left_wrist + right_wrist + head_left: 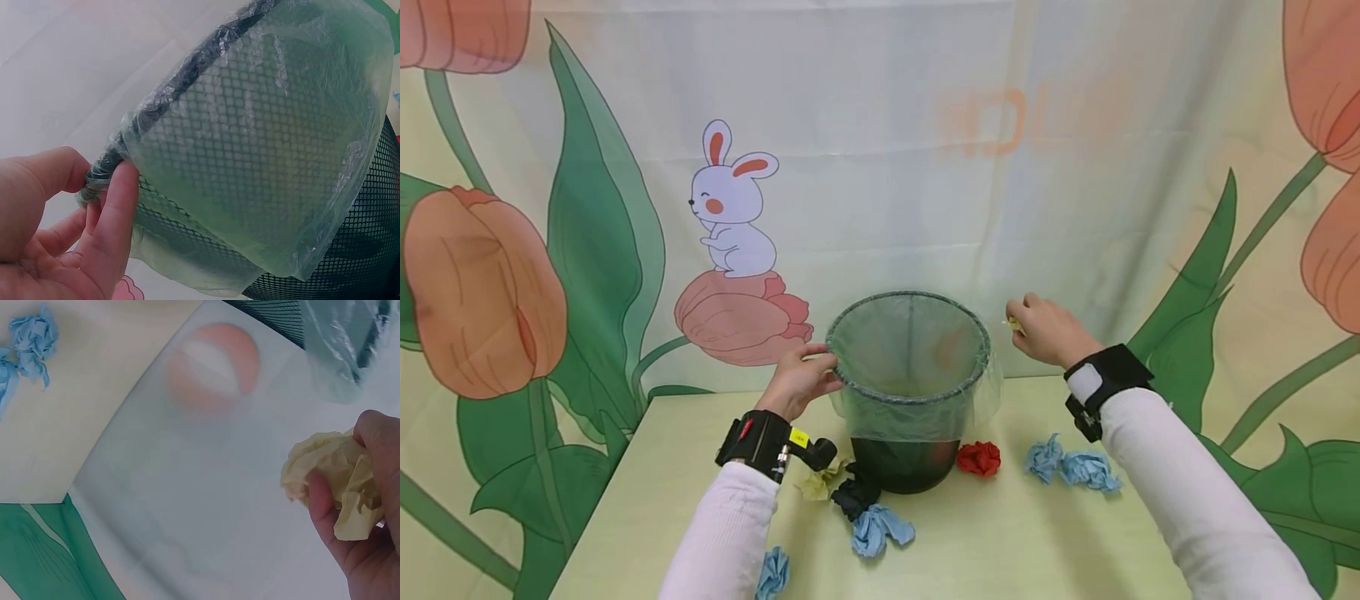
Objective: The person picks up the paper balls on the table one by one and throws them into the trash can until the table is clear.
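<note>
The left hand (801,379) pinches the round black mesh bin (898,462), so tugging could tip it; the right hand (1051,329) grips crumpled yellow paper (337,459)

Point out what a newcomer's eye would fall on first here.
Probably the dark mesh bin lined with a translucent green bag, standing on the table with its rim pinched by the left hand. Next, likely the right hand, holding crumpled yellow paper to the bin's right, and the white cartoon rabbit on the backdrop, left of the bin.
</note>
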The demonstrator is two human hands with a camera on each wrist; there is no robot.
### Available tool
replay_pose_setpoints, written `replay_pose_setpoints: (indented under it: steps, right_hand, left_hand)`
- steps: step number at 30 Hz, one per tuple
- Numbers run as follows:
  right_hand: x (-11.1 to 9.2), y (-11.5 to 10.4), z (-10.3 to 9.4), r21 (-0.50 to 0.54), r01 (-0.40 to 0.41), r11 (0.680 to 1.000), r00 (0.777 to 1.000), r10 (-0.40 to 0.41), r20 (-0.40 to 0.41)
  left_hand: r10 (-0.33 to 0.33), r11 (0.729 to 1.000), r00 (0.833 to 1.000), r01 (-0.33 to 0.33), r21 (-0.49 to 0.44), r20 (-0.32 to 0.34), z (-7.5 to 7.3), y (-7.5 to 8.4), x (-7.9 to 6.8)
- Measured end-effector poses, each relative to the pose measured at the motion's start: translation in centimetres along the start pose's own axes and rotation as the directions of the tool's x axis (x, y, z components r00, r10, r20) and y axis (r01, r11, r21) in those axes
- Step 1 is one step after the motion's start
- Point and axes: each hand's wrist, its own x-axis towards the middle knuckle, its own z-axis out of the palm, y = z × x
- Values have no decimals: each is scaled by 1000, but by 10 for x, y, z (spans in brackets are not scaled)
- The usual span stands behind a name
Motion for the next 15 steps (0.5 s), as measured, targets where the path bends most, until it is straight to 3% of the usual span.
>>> replay_pose_setpoints:
  steps: [15]
  right_hand:
    - [27,-12,-22,-20,7,1000,1000,-7,-6]
  left_hand:
    - [-7,1000,1000,6,-6,-3,0,0,1]
